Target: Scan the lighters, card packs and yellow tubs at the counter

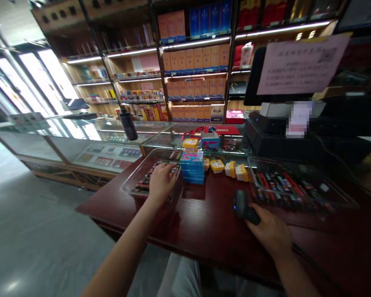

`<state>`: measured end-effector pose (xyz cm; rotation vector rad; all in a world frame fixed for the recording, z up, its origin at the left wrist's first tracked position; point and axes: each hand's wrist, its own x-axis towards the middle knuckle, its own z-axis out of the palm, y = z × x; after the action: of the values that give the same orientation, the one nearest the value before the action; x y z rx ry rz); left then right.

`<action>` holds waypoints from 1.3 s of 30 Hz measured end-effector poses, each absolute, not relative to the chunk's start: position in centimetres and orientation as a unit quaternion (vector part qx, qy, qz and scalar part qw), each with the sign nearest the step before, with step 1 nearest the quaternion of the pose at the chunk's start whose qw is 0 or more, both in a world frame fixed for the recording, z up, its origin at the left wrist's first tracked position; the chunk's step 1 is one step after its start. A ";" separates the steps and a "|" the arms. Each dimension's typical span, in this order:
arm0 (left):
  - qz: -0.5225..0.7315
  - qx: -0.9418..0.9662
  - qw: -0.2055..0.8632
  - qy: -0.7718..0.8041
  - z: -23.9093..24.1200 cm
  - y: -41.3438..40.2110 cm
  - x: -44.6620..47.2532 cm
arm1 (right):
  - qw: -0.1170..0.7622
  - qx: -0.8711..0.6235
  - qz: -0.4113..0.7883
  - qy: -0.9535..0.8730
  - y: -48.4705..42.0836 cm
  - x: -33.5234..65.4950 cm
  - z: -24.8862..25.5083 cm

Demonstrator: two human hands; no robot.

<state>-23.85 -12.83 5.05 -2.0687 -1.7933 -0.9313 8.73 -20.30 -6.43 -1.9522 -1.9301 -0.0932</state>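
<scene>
My left hand (162, 182) is over the right side of a clear plastic tray (130, 181) holding rows of slim, dark-wrapped sticks (145, 181). Its fingers curl downward, and whatever lies under them is hidden. Just right of that hand rises a stack of blue boxes (193, 169), topped by a small yellow-and-white tub (190, 143). My right hand (273, 231) is wrapped round the handle of a black barcode scanner (243, 206), its head tilted up above the dark red counter (200, 218). A blue light glows on the scanner.
Several yellow-and-white tubs (217, 166) line the counter behind. To the right lies another clear tray (343, 196) of colourful sticks. A monitor (253, 78) with a pink notice stands behind it. Glass display cases (111, 134) and stocked shelves (194, 76) are farther back. The scanner's cable (309, 258) trails right.
</scene>
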 end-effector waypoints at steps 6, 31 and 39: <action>-0.279 -0.849 0.062 -0.445 5.0 -11.5 -13.1 | 0.218 -0.694 -0.050 -0.685 -19.7 8.8 -6.9; -0.003 -0.996 0.087 -0.029 0.1 -1.3 14.0 | 0.232 -0.690 0.003 -0.686 -19.1 9.4 -4.9; -0.104 -0.990 0.066 -0.062 2.3 -0.4 10.7 | 0.236 -0.679 0.000 -0.695 -19.4 9.6 -5.1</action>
<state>10.71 -0.39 2.31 -2.9865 -0.1861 -0.3130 9.64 -19.43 -5.07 -1.8609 -1.9069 0.0002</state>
